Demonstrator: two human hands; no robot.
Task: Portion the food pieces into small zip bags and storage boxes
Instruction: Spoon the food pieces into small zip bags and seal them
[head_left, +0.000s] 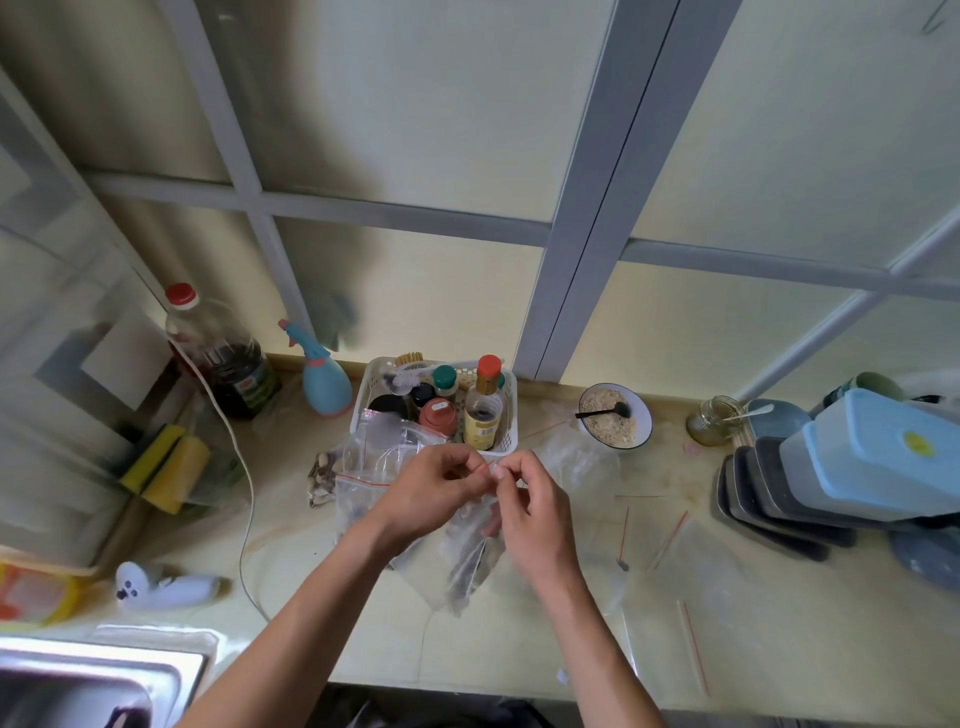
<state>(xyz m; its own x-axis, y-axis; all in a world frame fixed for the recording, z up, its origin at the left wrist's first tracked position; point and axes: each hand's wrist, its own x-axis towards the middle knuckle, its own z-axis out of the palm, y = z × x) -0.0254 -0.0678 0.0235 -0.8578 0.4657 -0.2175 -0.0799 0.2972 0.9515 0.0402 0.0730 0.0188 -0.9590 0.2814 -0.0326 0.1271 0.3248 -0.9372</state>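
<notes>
Above the middle of the counter my left hand (436, 480) and my right hand (524, 499) pinch the red zip edge of a small clear zip bag (470, 561) between them. The bag hangs below my fingers with dark food pieces inside. Another clear bag (358, 493) with a red zip lies left of my hands, and a pile of brown and white food pieces (322, 478) sits beside it. More clear zip bags (691, 561) lie flat on the right. A light blue storage box (878, 457) rests on dark trays at the far right.
A white basket (506, 410) of seasoning bottles stands behind my hands. A bowl (615, 418) of crumbs with a black spoon, a glass jar (714, 421), a blue spray bottle (322, 379) and a large dark bottle (228, 358) line the back. A sink (88, 686) is at the lower left.
</notes>
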